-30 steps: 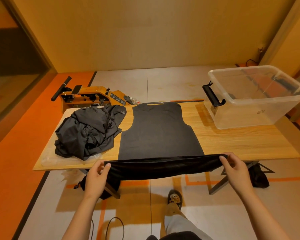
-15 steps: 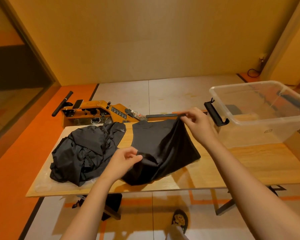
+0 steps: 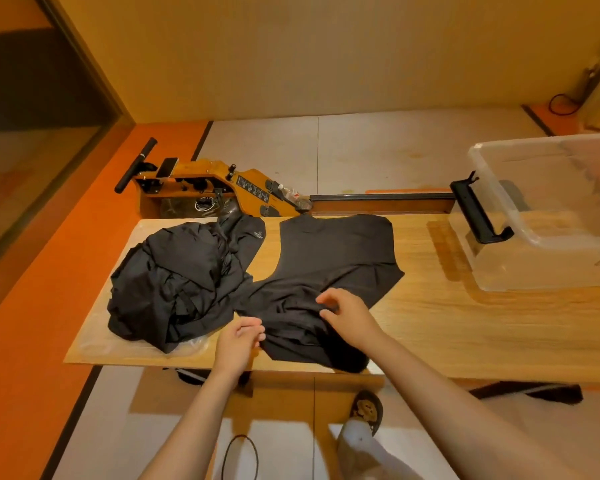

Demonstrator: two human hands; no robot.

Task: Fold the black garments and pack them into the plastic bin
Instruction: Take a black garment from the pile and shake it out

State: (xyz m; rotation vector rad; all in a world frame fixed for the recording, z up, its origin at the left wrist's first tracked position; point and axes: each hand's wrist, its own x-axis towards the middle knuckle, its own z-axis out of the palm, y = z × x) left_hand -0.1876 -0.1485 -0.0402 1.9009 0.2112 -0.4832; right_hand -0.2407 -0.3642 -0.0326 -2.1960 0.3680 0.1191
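A black sleeveless garment [image 3: 329, 261] lies in the middle of the wooden table [image 3: 465, 323], flat at the far end and bunched up at the near edge. My right hand [image 3: 352, 317] presses on the bunched cloth, with thumb and fingers pinching a fold. My left hand [image 3: 238, 344] is curled at the garment's near left edge, fingertips touching it; whether it grips cloth is unclear. A crumpled pile of black garments [image 3: 177, 285] sits on clear plastic at the table's left. The clear plastic bin [image 3: 548, 268], with a black handle, stands open at the far right.
An orange rowing machine [image 3: 222, 192] stands on the floor behind the table. My sandalled foot [image 3: 366, 410] and a black cable [image 3: 239, 459] are below the table's near edge. A dark strap [image 3: 534, 393] lies on the floor to the right.
The hem has been carried over the garment and both hands have come back to the near edge, leaving the lower part bunched. The camera has shifted left, so the bin sits further right.
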